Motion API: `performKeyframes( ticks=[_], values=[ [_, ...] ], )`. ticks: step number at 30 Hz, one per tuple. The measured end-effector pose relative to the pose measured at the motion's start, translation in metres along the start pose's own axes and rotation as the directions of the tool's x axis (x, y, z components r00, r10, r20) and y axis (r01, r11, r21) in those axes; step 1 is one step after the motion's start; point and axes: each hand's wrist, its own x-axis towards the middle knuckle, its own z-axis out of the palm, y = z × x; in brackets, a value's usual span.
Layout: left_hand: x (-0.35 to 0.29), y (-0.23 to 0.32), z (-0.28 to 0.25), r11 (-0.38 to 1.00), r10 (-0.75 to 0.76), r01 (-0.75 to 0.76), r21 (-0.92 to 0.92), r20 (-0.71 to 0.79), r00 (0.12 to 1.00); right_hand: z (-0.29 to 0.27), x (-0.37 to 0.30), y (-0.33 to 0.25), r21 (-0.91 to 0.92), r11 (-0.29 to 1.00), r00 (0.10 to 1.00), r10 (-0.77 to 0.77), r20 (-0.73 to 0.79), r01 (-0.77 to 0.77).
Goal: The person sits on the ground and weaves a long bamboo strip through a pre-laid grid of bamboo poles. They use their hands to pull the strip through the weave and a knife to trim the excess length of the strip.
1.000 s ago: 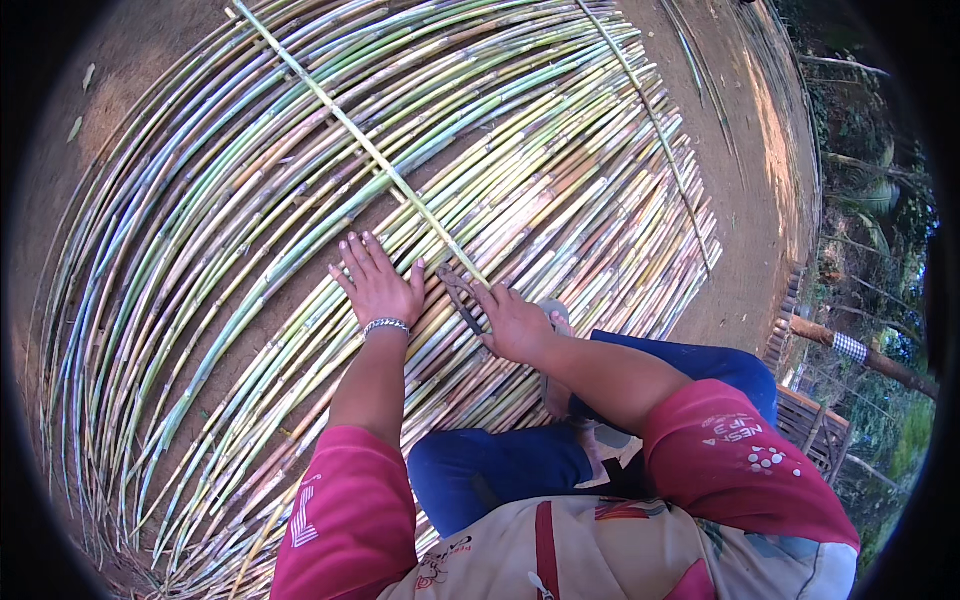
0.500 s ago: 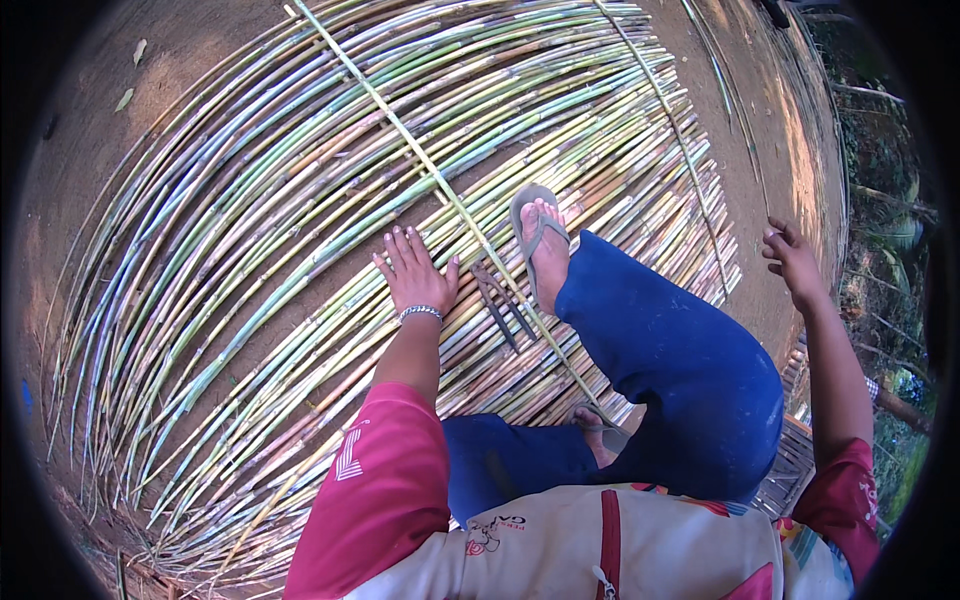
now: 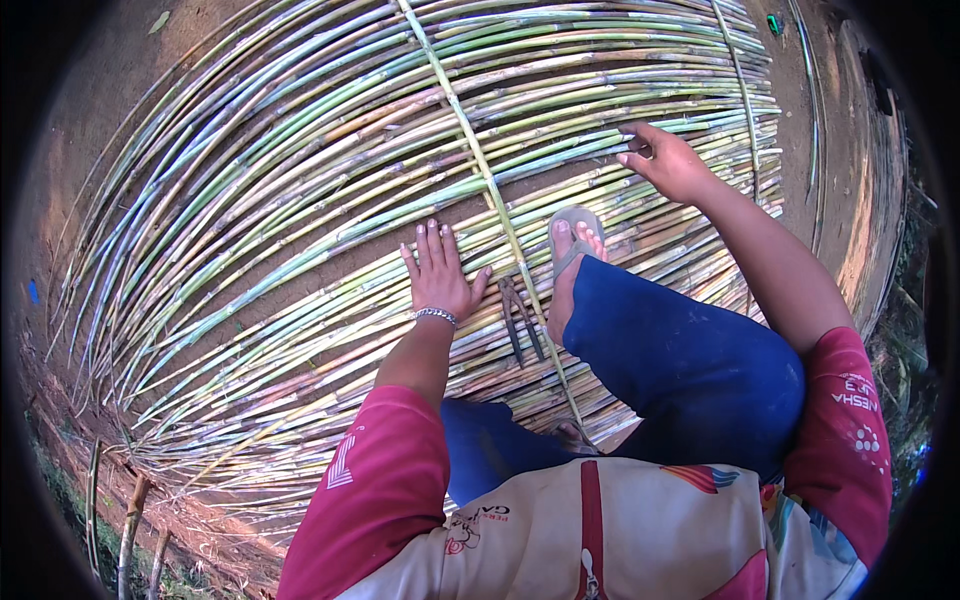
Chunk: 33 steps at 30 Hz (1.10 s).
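Observation:
My left hand [image 3: 442,275] lies flat, fingers spread, on long jointed green and yellow stalks [image 3: 330,285] laid side by side on the ground. Just right of it, a pair of pincers [image 3: 520,320] with dark handles rests on the stalks. My right hand [image 3: 672,166] is stretched forward over the layer, thumb and forefinger apart around the end of a green stalk [image 3: 590,150]; no grip on it shows. A long thin pole [image 3: 468,130] crosses over the stalks between my hands. Farther right, a second crosspiece [image 3: 747,95] lies over them.
My sandalled foot [image 3: 578,238] stands on the stalks beside the pole, with my bent blue-trousered knee [image 3: 700,370] close to my right arm. Loose thin stalks [image 3: 812,110] lie on bare earth at the right. Short posts [image 3: 132,520] stand at the lower left.
My right hand has swung from the far right, forward and left, over the stalks. The view has shifted; my left hand stays flat on the stalks near the pincers.

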Motion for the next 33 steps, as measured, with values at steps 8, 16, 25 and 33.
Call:
performKeyframes(
  ticks=[8, 16, 25, 33],
  values=[
    [0.007, -0.003, 0.01, 0.997, 0.028, -0.03, -0.065, -0.034, 0.999, 0.026, 0.005, 0.048, -0.129, 0.988, 0.955, 0.119, 0.272, -0.087],
    [0.008, -0.005, 0.014, 0.994, 0.046, -0.052, -0.091, -0.075, 0.996, 0.031, -0.016, 0.094, -0.137, 0.949, 0.927, 0.308, 0.216, -0.284],
    [0.008, -0.004, 0.01, 0.994, 0.051, -0.057, -0.089, -0.064, 0.997, 0.044, -0.112, 0.076, -0.152, 0.934, 0.872, 0.357, 0.336, -0.324],
    [0.005, -0.004, 0.004, 0.997, 0.049, -0.052, -0.061, -0.051, 0.998, 0.013, -0.164, 0.057, 0.089, 0.884, 0.882, 0.442, 0.165, -0.46]
  ],
)
